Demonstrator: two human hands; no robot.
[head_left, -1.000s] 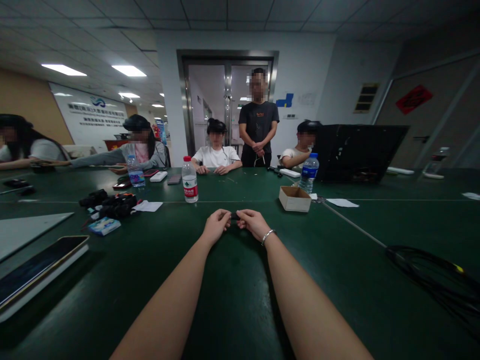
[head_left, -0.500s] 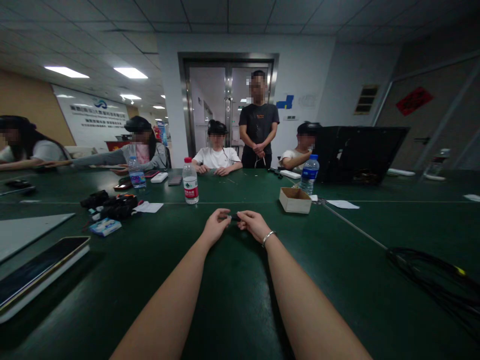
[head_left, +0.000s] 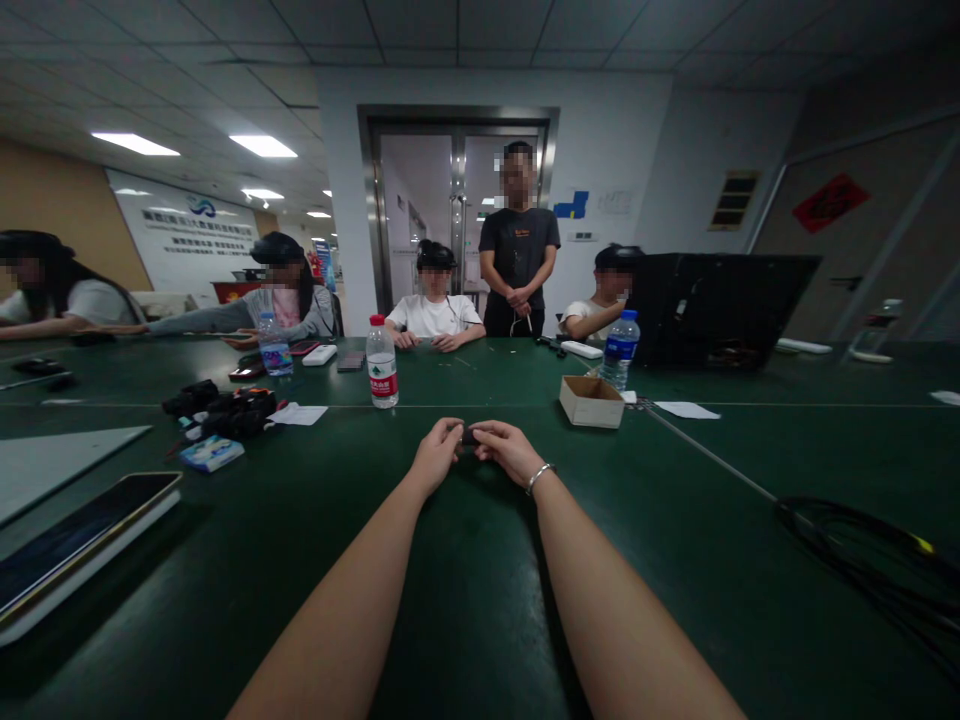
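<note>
Between my two hands is a small dark object (head_left: 469,436), too small to name. My left hand (head_left: 438,452) pinches its left end with thumb and fingers. From the other side my right hand (head_left: 507,450) grips it, the fingers curled; a silver bangle circles that wrist. Both hands are low over the green table (head_left: 472,560), and my fingers hide most of the object. Farther off, left of my hands, stands a red-capped water bottle (head_left: 382,368). To their right sits an open cardboard box (head_left: 591,406).
A blue-labelled bottle (head_left: 620,350) is behind the box, near a black monitor (head_left: 720,305). Coiled black cables (head_left: 862,550) lie at right. At left are a phone (head_left: 86,545), a tissue pack (head_left: 212,454) and a dark bundle of gear (head_left: 225,408). Several people are across the table.
My left fingers have closed in on the small dark object's left end, where a gap showed before. The right hand has stayed nearly in place.
</note>
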